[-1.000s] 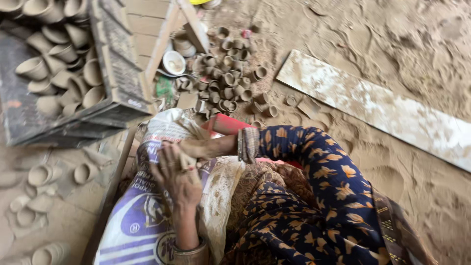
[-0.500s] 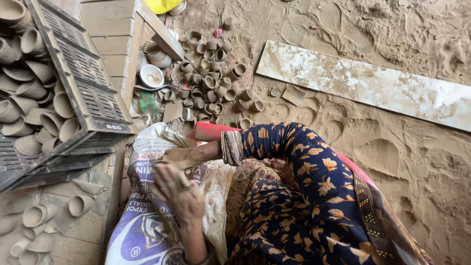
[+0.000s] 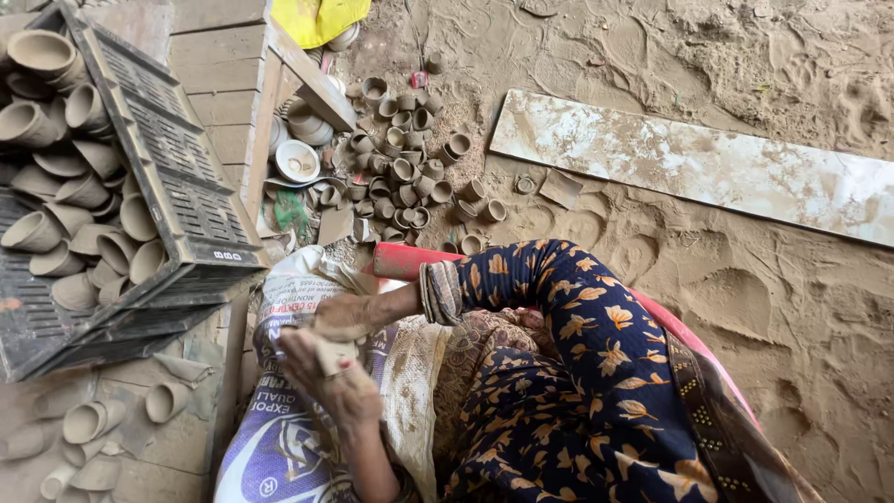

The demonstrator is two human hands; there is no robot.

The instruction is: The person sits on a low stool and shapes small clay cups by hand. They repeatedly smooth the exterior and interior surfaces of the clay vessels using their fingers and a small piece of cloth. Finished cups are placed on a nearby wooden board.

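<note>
Head view, steeply downward, close

Soft, even daylight; sharp focus.

Our hands meet low before us: right hand (image 3: 343, 317) curled above, left hand (image 3: 321, 368) cupped beneath, both clay-smeared, forearms bent.

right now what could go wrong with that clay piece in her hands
The soft clay piece sits pressed between the left hand and right hand; a tighter grip could deform it. The black crate of clay cups tilts right beside them, so a bump might spill cups. Loose cups below could get crushed.
</note>
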